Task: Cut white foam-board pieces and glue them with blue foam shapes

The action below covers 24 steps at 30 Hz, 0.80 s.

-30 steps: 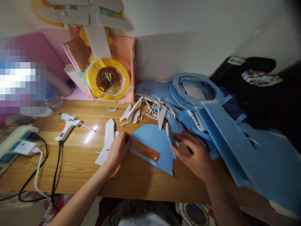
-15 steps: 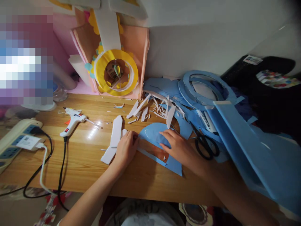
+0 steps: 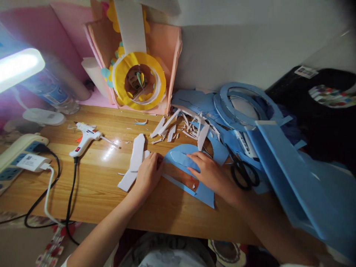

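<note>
A half-round piece of blue paper (image 3: 176, 160) lies curved on the table between my two hands. My left hand (image 3: 150, 171) is closed, its fingertips pinching the paper's left corner. My right hand (image 3: 208, 171) grips the right part of the same piece, fingers bent over it and thumb on the near side. A blue paper offcut (image 3: 204, 196) lies just below. White foam board strips (image 3: 136, 154) sit by my left hand. Black-handled scissors (image 3: 241, 172) rest to the right of my right hand.
A white glue gun (image 3: 85, 139) and a power strip (image 3: 19, 159) with cables are on the left. White scraps (image 3: 187, 128) lie behind my hands. Blue rings (image 3: 247, 87) and a long blue box-like piece (image 3: 289, 178) fill the right. A yellow-ringed craft (image 3: 160, 83) stands behind.
Both hands stay nearly in place on the blue paper, whose surface bends a little differently near my right fingers. The camera view has shifted slightly.
</note>
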Tool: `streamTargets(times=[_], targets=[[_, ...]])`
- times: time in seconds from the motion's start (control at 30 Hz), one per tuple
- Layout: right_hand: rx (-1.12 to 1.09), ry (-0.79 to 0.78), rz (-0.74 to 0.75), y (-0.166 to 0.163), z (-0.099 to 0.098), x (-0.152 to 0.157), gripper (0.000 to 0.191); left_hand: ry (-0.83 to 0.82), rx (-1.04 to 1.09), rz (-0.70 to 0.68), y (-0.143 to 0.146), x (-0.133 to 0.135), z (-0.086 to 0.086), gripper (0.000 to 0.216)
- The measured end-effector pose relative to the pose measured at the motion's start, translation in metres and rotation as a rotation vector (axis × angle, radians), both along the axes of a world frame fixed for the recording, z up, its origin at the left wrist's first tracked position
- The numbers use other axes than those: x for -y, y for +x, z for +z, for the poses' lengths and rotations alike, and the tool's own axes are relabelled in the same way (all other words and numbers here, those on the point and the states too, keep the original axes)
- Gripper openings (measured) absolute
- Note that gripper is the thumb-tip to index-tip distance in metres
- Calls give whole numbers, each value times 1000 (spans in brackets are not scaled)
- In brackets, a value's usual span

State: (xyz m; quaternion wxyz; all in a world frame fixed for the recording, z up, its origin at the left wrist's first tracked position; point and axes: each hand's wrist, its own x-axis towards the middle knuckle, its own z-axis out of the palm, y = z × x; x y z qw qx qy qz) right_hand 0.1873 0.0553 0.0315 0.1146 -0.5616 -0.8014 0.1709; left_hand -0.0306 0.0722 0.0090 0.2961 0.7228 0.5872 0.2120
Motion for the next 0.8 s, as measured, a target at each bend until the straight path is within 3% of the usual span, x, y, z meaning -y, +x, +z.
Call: streamTargets(times=[0.37, 0.8], targets=[[-14, 23, 34, 2, -9, 0, 36, 18, -2, -7, 0, 0, 0, 6], [9, 6, 5, -1, -5, -1, 37, 111, -54, -20, -2, 2, 1, 5]])
